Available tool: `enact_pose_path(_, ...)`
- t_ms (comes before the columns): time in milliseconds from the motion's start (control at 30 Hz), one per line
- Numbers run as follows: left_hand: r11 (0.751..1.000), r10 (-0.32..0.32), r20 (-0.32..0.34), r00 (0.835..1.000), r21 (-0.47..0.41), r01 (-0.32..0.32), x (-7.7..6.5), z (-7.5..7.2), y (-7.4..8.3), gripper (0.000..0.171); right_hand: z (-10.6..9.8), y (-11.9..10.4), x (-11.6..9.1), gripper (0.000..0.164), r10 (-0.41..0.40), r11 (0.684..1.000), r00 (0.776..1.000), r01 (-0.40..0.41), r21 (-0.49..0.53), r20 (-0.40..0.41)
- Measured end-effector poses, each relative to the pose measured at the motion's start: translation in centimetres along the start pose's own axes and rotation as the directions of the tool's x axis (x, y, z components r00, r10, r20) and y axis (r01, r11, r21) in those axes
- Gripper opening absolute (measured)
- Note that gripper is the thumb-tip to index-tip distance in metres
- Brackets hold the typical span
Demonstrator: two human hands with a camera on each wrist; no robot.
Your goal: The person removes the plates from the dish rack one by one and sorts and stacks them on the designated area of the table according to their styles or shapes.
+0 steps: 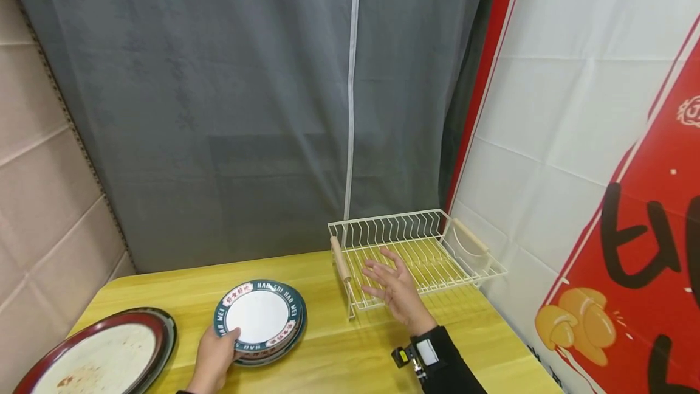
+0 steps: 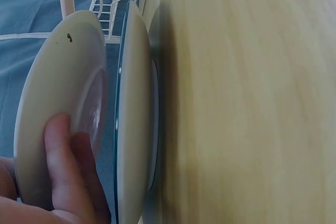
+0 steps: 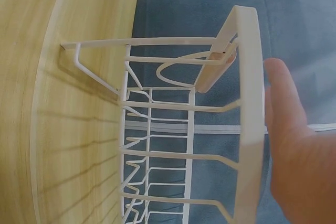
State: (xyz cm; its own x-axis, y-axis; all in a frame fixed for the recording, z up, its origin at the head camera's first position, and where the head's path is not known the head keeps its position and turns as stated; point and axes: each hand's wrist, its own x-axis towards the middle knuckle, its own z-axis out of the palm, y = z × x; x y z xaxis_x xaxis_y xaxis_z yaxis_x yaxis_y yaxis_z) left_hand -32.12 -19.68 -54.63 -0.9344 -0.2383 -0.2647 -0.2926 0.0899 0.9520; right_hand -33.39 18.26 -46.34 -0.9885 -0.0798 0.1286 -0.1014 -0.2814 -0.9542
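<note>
My left hand (image 1: 215, 354) pinches a plate (image 1: 257, 315) at its near left rim, thumb on top and fingers underneath. That plate has a white middle and a teal rim with lettering. In the left wrist view its pale underside (image 2: 63, 87) is lifted off and tilted over another plate (image 2: 134, 114) that lies on the table. My right hand (image 1: 398, 290) hovers over the front left part of a white wire dish rack (image 1: 415, 254), fingers spread and holding nothing. In the right wrist view the hand is beside the rack's top rail (image 3: 249, 114).
Large dark-red-rimmed plates (image 1: 98, 351) lie at the table's left. The rack has wooden handles (image 1: 340, 258) at its sides. A grey curtain (image 1: 246, 108) hangs behind the yellow wood-grain table (image 1: 322, 345), and a red and white printed sheet (image 1: 601, 199) hangs on the right.
</note>
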Motion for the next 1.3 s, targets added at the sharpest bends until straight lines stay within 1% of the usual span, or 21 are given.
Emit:
enact_pose_path(133, 1.0, -0.013, 0.002, 1.0, 0.025, 0.013, 0.0, -0.1, -0.1, 0.074, -0.1, 0.1, 0.1, 0.072, 0.002, 1.0, 1.0, -0.002, -0.008, -0.004)
enact_pose_path(400, 0.997, -0.004, 0.014, 1.0, 0.074, 0.003, 0.0, 0.0, -0.2, 0.069, -0.3, 0.5, 0.1, 0.072, -0.003, 1.0, 1.0, 0.003, -0.022, -0.006)
enact_pose_path(467, 0.995, -0.001, 0.009, 1.0, 0.101, 0.0, 0.1, -0.1, -0.2, 0.069, -0.2, 0.5, 0.0, 0.072, -0.003, 1.0, 1.0, 0.003, -0.025, -0.006)
enact_pose_path(500, 0.991, 0.003, -0.005, 1.0, 0.134, -0.002, 0.1, -0.1, -0.2, 0.068, -0.2, 0.5, 0.0, 0.072, -0.001, 1.0, 1.0, 0.0, -0.027, -0.007)
enact_pose_path(567, 0.972, 0.014, -0.024, 1.0, 0.234, -0.008, 0.0, -0.4, -0.2, 0.067, -0.2, 0.5, -0.1, 0.073, 0.003, 1.0, 1.0, -0.003, -0.031, -0.005)
enact_pose_path(600, 0.957, 0.021, -0.033, 0.999, 0.291, -0.01, 0.0, -0.6, -0.2, 0.067, -0.2, 0.6, -0.1, 0.073, 0.005, 1.0, 1.0, -0.005, -0.031, -0.004)
enact_pose_path(667, 0.914, 0.035, -0.049, 0.998, 0.405, -0.012, 0.0, -0.9, -0.2, 0.066, -0.3, 0.6, -0.1, 0.074, 0.012, 0.999, 1.0, -0.012, -0.03, -0.001)
enact_pose_path(700, 0.889, 0.044, -0.052, 0.998, 0.458, -0.015, -0.1, -1.1, -0.1, 0.066, -0.3, 0.5, 0.0, 0.074, 0.012, 1.0, 1.0, -0.012, -0.028, -0.001)
enact_pose_path(733, 0.87, 0.048, -0.048, 0.998, 0.493, -0.018, -0.1, -1.3, -0.1, 0.065, -0.4, 0.5, 0.0, 0.073, 0.01, 1.0, 1.0, -0.01, -0.029, 0.0)
enact_pose_path(800, 0.84, 0.068, -0.042, 0.997, 0.542, -0.035, -0.1, -1.5, 0.0, 0.063, -0.5, 0.4, 0.1, 0.072, 0.005, 1.0, 1.0, -0.005, -0.027, 0.0)
enact_pose_path(933, 0.807, 0.109, -0.041, 0.993, 0.587, -0.065, -0.2, -1.7, 0.0, 0.057, -0.5, 0.1, 0.1, 0.07, -0.009, 1.0, 1.0, 0.009, -0.022, 0.004)
enact_pose_path(967, 0.795, 0.125, -0.043, 0.991, 0.601, -0.074, -0.3, -1.7, 0.0, 0.056, -0.5, 0.1, 0.1, 0.07, -0.009, 1.0, 1.0, 0.01, -0.017, 0.006)
enact_pose_path(1167, 0.742, 0.171, -0.061, 0.983, 0.665, -0.088, -0.3, -1.6, 0.0, 0.053, -0.5, 0.0, 0.1, 0.071, -0.004, 1.0, 1.0, 0.004, -0.022, 0.006)
enact_pose_path(1233, 0.741, 0.166, -0.079, 0.983, 0.668, -0.071, -0.3, -1.5, 0.1, 0.055, -0.5, 0.0, 0.1, 0.071, -0.004, 1.0, 1.0, 0.004, -0.024, 0.006)
enact_pose_path(1300, 0.748, 0.15, -0.104, 0.983, 0.662, -0.044, -0.4, -1.4, 0.2, 0.059, -0.5, 0.1, 0.1, 0.071, -0.006, 1.0, 1.0, 0.006, -0.02, 0.007)
